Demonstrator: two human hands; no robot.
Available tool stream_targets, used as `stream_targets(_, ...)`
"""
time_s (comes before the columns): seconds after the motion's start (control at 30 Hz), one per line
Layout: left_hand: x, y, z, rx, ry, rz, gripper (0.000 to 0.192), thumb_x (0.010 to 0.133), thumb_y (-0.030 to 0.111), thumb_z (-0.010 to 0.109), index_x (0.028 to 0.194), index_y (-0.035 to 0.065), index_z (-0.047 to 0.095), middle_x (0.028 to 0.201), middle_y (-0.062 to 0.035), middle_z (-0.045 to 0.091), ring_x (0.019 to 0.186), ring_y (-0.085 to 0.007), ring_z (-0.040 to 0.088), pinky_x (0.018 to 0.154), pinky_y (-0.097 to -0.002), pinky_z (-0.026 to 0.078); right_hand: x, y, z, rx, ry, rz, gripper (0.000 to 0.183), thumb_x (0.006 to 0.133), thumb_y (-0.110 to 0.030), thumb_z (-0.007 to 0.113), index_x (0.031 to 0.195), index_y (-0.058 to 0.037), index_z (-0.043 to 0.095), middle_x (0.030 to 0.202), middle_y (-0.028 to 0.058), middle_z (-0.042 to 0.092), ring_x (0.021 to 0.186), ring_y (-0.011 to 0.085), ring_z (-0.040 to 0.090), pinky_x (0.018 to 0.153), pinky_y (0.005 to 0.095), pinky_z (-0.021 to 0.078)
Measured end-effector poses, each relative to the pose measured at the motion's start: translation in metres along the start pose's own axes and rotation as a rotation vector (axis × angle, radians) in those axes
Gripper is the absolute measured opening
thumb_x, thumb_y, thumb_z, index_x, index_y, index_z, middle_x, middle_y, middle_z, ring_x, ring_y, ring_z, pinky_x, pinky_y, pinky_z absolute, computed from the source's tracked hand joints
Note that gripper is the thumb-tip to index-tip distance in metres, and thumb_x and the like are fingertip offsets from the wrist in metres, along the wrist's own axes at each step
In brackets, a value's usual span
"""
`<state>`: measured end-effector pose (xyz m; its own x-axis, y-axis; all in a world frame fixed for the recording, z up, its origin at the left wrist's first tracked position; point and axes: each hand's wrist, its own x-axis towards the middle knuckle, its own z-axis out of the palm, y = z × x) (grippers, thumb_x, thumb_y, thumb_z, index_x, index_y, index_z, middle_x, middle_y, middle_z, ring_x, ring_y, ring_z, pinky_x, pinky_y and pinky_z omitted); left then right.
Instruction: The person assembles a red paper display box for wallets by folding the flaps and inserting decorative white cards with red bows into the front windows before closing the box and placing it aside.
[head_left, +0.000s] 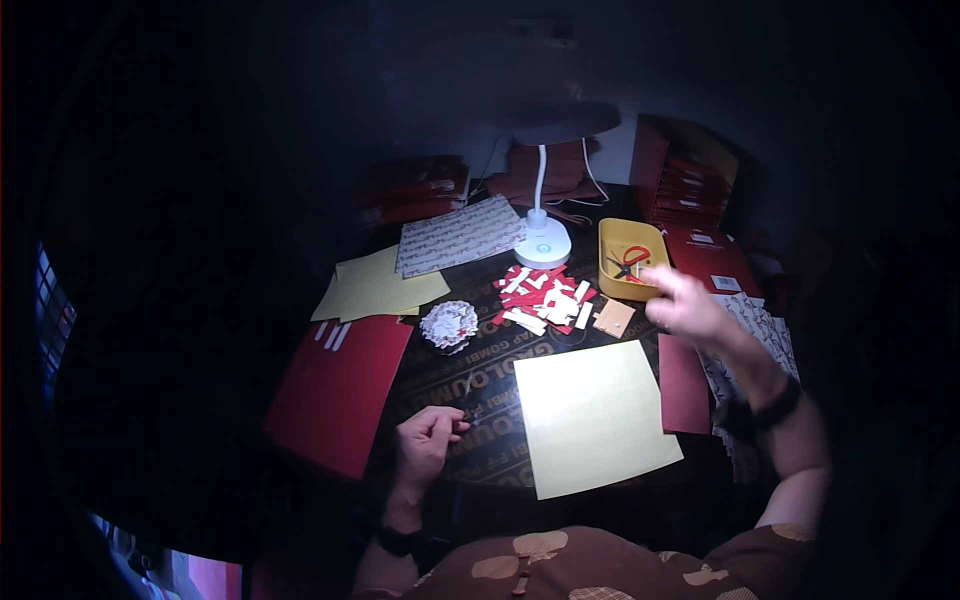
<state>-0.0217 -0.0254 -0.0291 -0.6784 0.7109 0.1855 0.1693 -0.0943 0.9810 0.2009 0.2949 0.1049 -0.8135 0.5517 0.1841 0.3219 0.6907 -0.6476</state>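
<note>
My left hand (433, 439) rests over the dark printed table at the left of a pale yellow sheet (600, 420); its fingers are curled, and whether a small thing is between them I cannot tell. My right hand (682, 300), blurred, hangs at the near right corner of a yellow plastic tray (628, 292). Inside the tray lie red-handled scissors (636, 256). Left of the right hand are a small tan piece (616, 318) and a heap of red and white paper strips (544, 296). A round, crinkled patterned paper piece (449, 325) lies further left.
A white desk lamp (542, 244) stands behind the strips. Patterned paper (459, 236), yellow sheets (375, 289) and a red folder (341, 397) lie at the left. Red packets (690, 184), a red cover (712, 262), a dull red sheet (684, 386) and more patterned paper (750, 330) are at the right.
</note>
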Motion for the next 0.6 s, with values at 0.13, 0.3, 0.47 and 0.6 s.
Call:
stream_targets(0.13, 0.003, -0.001, -0.002, -0.011, -0.020, -0.003, 0.020, 0.097, 0.004, 0.051, 0.094, -0.0044, 0.069, 0.092, -0.0095, 0.070, 0.082, -0.0156, 0.070, 0.069, -0.0250, 0.056, -0.059, -0.017, 0.060, -0.197, -0.283, 0.023, 0.063, 0.088, -0.028, 0.062, 0.136, 0.0069, 0.043, 0.141, 0.0285, 0.042, 0.130, 0.0415, 0.044, 0.110, 0.0403, 0.0360)
stream_targets(0.3, 0.006, -0.004, -0.004, -0.002, -0.090, -0.005, 0.024, 0.100, 0.009, 0.048, 0.096, -0.0045, 0.067, 0.094, -0.0112, 0.070, 0.086, -0.0174, 0.070, 0.072, -0.0260, 0.056, -0.109, -0.014, 0.108, -0.444, -0.209, -0.359, 0.058, 0.091, -0.035, 0.062, 0.130, 0.0042, 0.046, 0.138, 0.0316, 0.041, 0.130, 0.0458, 0.040, 0.111, 0.0469, 0.0320)
stream_targets(0.47, 0.006, -0.006, -0.004, -0.038, -0.085, -0.002, 0.022, 0.098, 0.007, 0.050, 0.093, -0.0047, 0.068, 0.090, -0.0103, 0.070, 0.083, -0.0165, 0.071, 0.069, -0.0253, 0.056, -0.130, -0.003, 0.117, -0.474, -0.152, -0.445, 0.060, 0.089, -0.037, 0.062, 0.130, 0.0032, 0.047, 0.131, 0.0290, 0.045, 0.123, 0.0455, 0.044, 0.105, 0.0496, 0.0354)
stream_targets(0.6, 0.005, -0.009, -0.005, -0.067, -0.071, -0.042, 0.024, 0.099, 0.010, 0.050, 0.093, -0.0034, 0.068, 0.087, -0.0089, 0.069, 0.079, -0.0149, 0.070, 0.067, -0.0247, 0.055, -0.132, -0.004, 0.120, -0.393, -0.111, -0.443, 0.058, 0.089, -0.037, 0.062, 0.129, 0.0029, 0.049, 0.132, 0.0273, 0.045, 0.124, 0.0451, 0.043, 0.105, 0.0488, 0.0363)
